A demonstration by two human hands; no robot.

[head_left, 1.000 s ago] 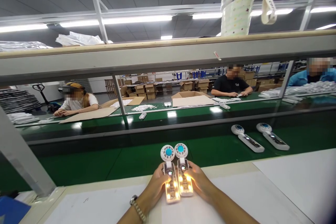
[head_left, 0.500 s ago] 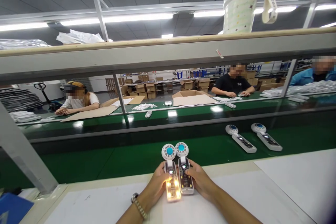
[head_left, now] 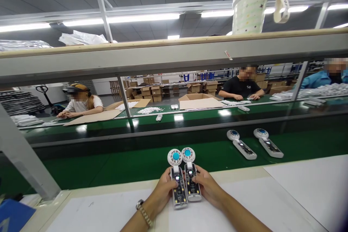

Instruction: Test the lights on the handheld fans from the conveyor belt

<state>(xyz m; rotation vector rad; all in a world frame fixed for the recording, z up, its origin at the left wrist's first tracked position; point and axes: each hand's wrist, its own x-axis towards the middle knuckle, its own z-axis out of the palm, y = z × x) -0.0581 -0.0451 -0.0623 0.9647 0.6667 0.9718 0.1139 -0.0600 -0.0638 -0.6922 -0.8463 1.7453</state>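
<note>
Both held devices (head_left: 185,185) point away, long axes leaning slightly left.

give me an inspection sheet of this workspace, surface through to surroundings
Surface: white paper sheets on a cream table; green belt beyond
Items: left white round-headed device and matching right device, blue centres, circuit bodies; two similar devices on the belt
Clutter: blue object lower left, cut off by frame
Hands: left hand and right hand each hold one device
Cables: nothing seen
Surroundings: white-topped person, black-topped person, blue-topped person opposite
</note>
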